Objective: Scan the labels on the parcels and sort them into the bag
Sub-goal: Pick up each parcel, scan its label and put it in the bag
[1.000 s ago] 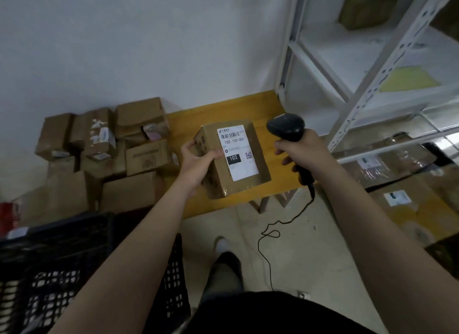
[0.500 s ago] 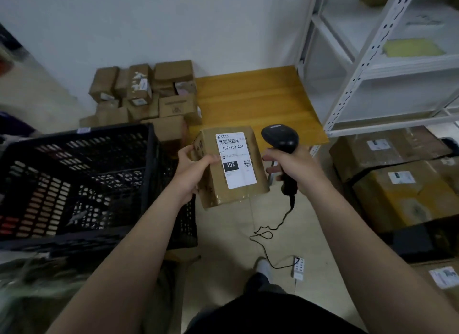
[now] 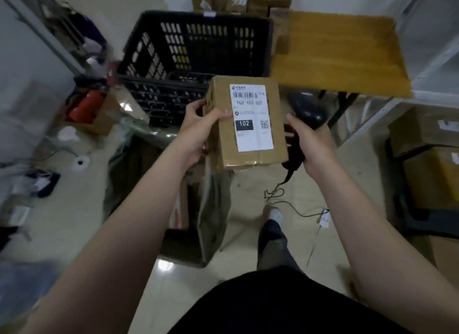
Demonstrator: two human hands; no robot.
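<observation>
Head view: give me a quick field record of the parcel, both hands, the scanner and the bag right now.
parcel: cardboard box, label side facing the camera
label: reads 102-102-001, black block 102
left hand: grips the parcel's left side
right hand: grips the barcode scanner, beside the parcel's right edge
bag: grey-green, open, on the floor below the parcel
crate: black plastic, behind the parcel

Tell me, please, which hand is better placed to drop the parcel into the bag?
Left, probably. The left hand grips the parcel, and the bag lies just below it on that side. The right hand holds the scanner, so it is not free.
</observation>
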